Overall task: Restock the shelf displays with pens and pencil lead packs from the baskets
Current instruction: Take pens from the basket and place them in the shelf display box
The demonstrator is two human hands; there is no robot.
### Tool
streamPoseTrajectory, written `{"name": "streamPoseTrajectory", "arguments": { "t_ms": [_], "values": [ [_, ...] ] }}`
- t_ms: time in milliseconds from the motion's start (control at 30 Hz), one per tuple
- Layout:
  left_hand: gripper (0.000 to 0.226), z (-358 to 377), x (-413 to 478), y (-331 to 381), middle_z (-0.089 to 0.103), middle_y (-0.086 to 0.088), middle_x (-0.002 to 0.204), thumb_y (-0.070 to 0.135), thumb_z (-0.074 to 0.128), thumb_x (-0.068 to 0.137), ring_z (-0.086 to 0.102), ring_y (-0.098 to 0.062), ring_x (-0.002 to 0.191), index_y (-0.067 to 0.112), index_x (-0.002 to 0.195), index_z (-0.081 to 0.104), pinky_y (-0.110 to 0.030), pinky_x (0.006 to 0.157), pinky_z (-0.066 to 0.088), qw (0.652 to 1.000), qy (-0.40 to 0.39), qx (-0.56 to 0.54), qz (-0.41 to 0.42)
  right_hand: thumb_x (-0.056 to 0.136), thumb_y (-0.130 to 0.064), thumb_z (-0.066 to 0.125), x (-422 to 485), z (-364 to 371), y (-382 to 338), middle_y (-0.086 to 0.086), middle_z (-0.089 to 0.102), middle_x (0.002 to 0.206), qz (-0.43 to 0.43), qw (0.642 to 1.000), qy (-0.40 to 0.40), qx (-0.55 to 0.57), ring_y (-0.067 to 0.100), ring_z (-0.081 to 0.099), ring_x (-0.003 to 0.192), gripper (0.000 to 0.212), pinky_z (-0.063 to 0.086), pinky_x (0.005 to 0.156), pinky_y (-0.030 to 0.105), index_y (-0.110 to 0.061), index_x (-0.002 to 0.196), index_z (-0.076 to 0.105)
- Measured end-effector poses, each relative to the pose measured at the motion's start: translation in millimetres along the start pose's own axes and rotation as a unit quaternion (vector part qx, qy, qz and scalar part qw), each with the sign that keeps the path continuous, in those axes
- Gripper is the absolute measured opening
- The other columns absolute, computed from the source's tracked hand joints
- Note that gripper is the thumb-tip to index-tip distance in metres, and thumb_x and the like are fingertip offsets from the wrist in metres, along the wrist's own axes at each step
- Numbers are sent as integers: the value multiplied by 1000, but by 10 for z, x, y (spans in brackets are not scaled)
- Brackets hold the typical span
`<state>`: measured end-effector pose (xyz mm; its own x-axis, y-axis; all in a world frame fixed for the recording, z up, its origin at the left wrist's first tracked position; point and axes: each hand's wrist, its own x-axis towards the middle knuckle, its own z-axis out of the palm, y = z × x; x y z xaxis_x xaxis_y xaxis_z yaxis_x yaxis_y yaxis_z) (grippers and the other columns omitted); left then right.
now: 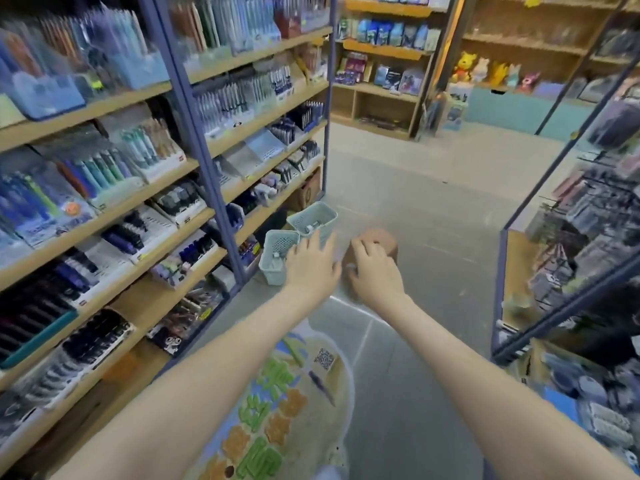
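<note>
Two pale green baskets stand on the floor by the foot of the left shelf unit, the nearer basket (277, 259) and the farther basket (313, 218), each with a few small items inside. My left hand (313, 263) hovers over the nearer basket's right side, fingers spread and holding nothing. My right hand (372, 268) is just to its right with fingers curled, and it seems to pinch a small pale item (350, 267) at the thumb; blur hides what it is. The left shelves (162, 188) hold rows of pens in display trays.
A brown box-like object (382, 242) sits on the floor under my right hand. A second blue-framed rack (568, 237) with hanging packs lines the right side. Wooden shelves (381, 91) with toys stand at the back. The grey floor aisle (433, 209) runs between them.
</note>
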<state>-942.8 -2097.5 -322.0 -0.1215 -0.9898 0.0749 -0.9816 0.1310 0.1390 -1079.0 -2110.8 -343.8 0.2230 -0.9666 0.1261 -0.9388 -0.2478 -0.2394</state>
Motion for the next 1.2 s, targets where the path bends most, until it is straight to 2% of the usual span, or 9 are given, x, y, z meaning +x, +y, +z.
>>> {"name": "streamPoseTrajectory", "arguments": {
  "t_ms": [300,433,600,733,900,1033,1200],
  "values": [
    [60,126,2134,108,33,-12,149,40,40,96,41,-29,129,21,150,21,-40,103,33,1000,-1,14,-9,89,-24,49,2047,-53,964,10,44,136,-18,1000,2,-11,30,41,122,57,40,92,39,-10,142,33],
    [58,312,2964,87,33,-14,150,37,41,97,38,-30,132,20,150,23,-40,106,31,999,-3,7,-39,89,-24,51,2973,98,1317,8,44,138,-66,998,-11,1,29,43,123,58,41,96,41,-12,142,33],
    [57,438,3991,-27,31,-11,151,38,38,98,35,-28,134,21,150,22,-40,106,30,993,11,17,-113,83,-18,58,4148,256,1614,10,52,129,-152,988,-37,19,34,52,110,58,44,84,39,-8,137,42],
    [58,427,4657,-219,35,-9,148,37,40,97,38,-27,132,21,150,22,-40,106,32,984,15,3,-177,81,-16,62,5046,363,1636,15,52,129,-218,974,-48,29,36,52,111,60,45,85,42,-4,137,43],
    [58,594,5335,-626,23,-9,155,39,38,99,30,-31,138,24,151,18,-44,112,25,965,-10,-26,-260,83,-18,61,5930,671,1508,16,52,127,-279,955,-86,48,35,49,113,59,47,86,46,-3,137,42],
    [56,807,5971,-1053,30,-9,152,38,38,99,33,-29,136,24,150,20,-42,109,29,957,-6,-29,-289,79,-17,65,6721,1078,1410,16,55,124,-308,944,-117,32,36,53,108,64,50,83,48,-2,137,43],
    [54,1097,6761,-1617,24,-11,156,38,36,99,32,-31,138,23,150,22,-43,111,30,945,-32,-49,-321,88,-20,56,7638,1491,1258,11,44,138,-330,932,-147,9,32,44,122,62,41,96,44,-8,144,32]
  ]
}}
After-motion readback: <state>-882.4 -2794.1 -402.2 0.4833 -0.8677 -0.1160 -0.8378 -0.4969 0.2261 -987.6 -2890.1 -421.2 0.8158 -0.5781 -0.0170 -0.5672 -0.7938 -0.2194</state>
